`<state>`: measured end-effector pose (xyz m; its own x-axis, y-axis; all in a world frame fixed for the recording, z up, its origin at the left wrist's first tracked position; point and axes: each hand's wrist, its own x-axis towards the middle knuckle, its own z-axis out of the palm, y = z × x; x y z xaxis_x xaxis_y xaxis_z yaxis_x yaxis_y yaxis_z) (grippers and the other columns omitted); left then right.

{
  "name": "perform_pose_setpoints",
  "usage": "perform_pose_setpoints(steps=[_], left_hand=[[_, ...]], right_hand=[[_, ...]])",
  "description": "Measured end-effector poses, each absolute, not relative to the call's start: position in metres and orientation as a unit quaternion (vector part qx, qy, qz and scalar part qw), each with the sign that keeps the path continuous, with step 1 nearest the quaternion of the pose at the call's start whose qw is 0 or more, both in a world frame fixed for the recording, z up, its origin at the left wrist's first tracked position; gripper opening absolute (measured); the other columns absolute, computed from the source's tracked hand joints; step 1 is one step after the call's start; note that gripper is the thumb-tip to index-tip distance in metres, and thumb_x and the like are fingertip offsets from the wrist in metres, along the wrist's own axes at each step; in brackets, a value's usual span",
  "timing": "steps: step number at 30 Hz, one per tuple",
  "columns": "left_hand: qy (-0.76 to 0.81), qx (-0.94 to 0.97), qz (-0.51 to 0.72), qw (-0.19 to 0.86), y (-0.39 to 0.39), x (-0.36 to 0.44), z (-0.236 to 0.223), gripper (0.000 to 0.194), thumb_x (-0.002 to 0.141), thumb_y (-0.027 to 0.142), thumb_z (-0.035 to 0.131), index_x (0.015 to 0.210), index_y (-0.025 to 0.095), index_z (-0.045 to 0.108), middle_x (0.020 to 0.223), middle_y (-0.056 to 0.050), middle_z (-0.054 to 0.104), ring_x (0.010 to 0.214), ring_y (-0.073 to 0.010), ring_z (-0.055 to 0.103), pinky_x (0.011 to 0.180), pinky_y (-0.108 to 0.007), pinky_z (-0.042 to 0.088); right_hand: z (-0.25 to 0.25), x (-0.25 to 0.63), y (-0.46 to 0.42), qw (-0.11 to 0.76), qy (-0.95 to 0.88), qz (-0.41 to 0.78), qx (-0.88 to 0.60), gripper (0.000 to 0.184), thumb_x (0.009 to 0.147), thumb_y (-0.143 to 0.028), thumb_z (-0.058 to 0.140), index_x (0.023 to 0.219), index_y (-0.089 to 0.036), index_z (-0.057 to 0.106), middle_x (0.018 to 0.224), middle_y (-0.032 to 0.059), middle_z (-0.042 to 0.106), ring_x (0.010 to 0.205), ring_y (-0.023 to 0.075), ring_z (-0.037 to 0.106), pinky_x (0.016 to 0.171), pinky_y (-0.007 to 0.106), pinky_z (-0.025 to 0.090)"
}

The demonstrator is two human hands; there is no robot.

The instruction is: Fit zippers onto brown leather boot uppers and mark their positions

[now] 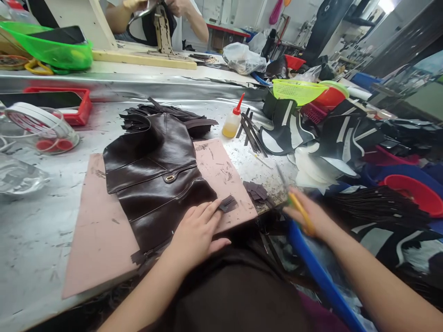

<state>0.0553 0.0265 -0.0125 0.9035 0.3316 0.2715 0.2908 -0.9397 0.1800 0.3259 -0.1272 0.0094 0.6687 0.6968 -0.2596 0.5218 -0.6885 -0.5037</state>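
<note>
Your silver-topped bench [31, 230] carries a pink board [93, 221], and the brown leather piece [155, 147] lies across it. Your left hand [195, 233] lies flat, unclenched, over the leather's near right edge; your right hand [318, 216], blurred, is closed around yellow-handled scissors [301, 213]. A small dark tab [228, 203] meets your left hand.

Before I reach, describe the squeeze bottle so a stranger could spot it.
Find the pink board on the silvery table. Near its far right corner stands the squeeze bottle, beside dark strips. Its red nozzle and yellow liquid set it apart.
</note>
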Motion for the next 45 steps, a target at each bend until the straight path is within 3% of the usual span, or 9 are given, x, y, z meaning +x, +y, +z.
perform_pose_setpoints(steps=[6,17,26,31,33,37,39,42,45], left_hand=[[0.155,0.969,0.167,0.097,0.027,0.054,-0.015,0.052,0.077,0.052,0.056,0.11,0.012,0.056,0.133,-0.011,0.047,0.113,-0.026,0.048,0.092,-0.038,0.039],[0.15,0.967,0.178,0.104,0.026,0.052,-0.018,0.05,0.075,0.049,0.06,0.109,0.012,0.057,0.128,-0.012,0.051,0.112,-0.0268,0.049,0.09,-0.039,0.042],[0.165,0.972,0.155,0.071,0.023,0.052,-0.016,0.048,0.077,0.051,0.057,0.107,0.013,0.059,0.126,-0.009,0.053,0.112,-0.0244,0.048,0.091,-0.036,0.04],[0.168,0.973,0.152,0.05,0.023,0.053,-0.015,0.051,0.077,0.052,0.055,0.111,0.014,0.058,0.129,-0.008,0.051,0.114,-0.0246,0.047,0.093,-0.037,0.039],[0.164,0.973,0.156,0.04,0.023,0.054,-0.014,0.05,0.078,0.05,0.055,0.112,0.014,0.058,0.13,-0.009,0.05,0.113,-0.0251,0.048,0.093,-0.037,0.039],[0.156,0.973,0.169,0.02,0.023,0.055,-0.012,0.045,0.078,0.046,0.055,0.108,0.012,0.059,0.128,-0.012,0.052,0.111,-0.0269,0.05,0.09,-0.039,0.04],[0.155,0.973,0.173,0.017,0.022,0.055,-0.011,0.043,0.078,0.044,0.056,0.105,0.011,0.06,0.126,-0.013,0.053,0.11,-0.0272,0.05,0.09,-0.039,0.041],[0.159,0.972,0.171,0.022,0.019,0.056,-0.009,0.041,0.079,0.043,0.055,0.104,0.011,0.06,0.125,-0.013,0.053,0.11,-0.027,0.05,0.091,-0.039,0.041],[0.167,0.972,0.165,0.025,0.017,0.057,-0.005,0.039,0.079,0.04,0.055,0.104,0.011,0.059,0.125,-0.012,0.054,0.109,-0.0266,0.051,0.091,-0.038,0.041]], right_hand=[[0.0,0.234,-0.144,0.287,-0.389,0.524,-0.701,0.059,0.079,-0.064,0.04,0.118,-0.021,0.045,0.069,-0.0016,0.049,0.06,0.0137,0.051,0.057,0.027,0.044],[0.008,0.207,-0.105,0.199,-0.455,0.439,-0.748,0.052,0.08,-0.063,0.037,0.107,-0.021,0.049,0.057,-0.0048,0.049,0.044,0.012,0.05,0.049,0.025,0.039],[-0.003,0.199,-0.114,0.281,-0.415,0.417,-0.759,0.04,0.082,-0.057,0.04,0.084,-0.02,0.053,0.047,-0.0077,0.037,0.038,0.0076,0.035,0.038,0.02,0.03],[0.001,0.234,-0.123,0.328,-0.338,0.39,-0.791,0.049,0.077,-0.062,0.041,0.099,-0.019,0.053,0.05,-0.007,0.037,0.04,0.0101,0.037,0.037,0.021,0.03],[0.007,0.269,-0.121,0.281,-0.322,0.291,-0.856,0.052,0.075,-0.061,0.043,0.105,-0.02,0.053,0.053,-0.0041,0.044,0.045,0.0141,0.045,0.041,0.024,0.035],[0.015,0.348,-0.107,0.048,-0.339,0.058,-0.938,0.048,0.071,-0.049,0.056,0.106,-0.016,0.057,0.07,0.0074,0.062,0.065,0.026,0.06,0.058,0.035,0.044],[0.013,0.367,-0.098,0.014,-0.361,0.008,-0.932,0.039,0.074,-0.039,0.053,0.103,-0.015,0.06,0.087,0.0135,0.065,0.079,0.0302,0.061,0.067,0.04,0.045],[0.005,0.352,-0.078,0.118,-0.474,-0.053,-0.871,0.027,0.078,-0.029,0.049,0.095,-0.015,0.065,0.107,0.0163,0.062,0.099,0.0313,0.056,0.084,0.045,0.042],[-0.004,0.303,-0.054,0.261,-0.678,-0.007,-0.687,0.023,0.081,-0.028,0.05,0.095,-0.016,0.065,0.104,0.0131,0.066,0.098,0.0274,0.058,0.089,0.043,0.042]])
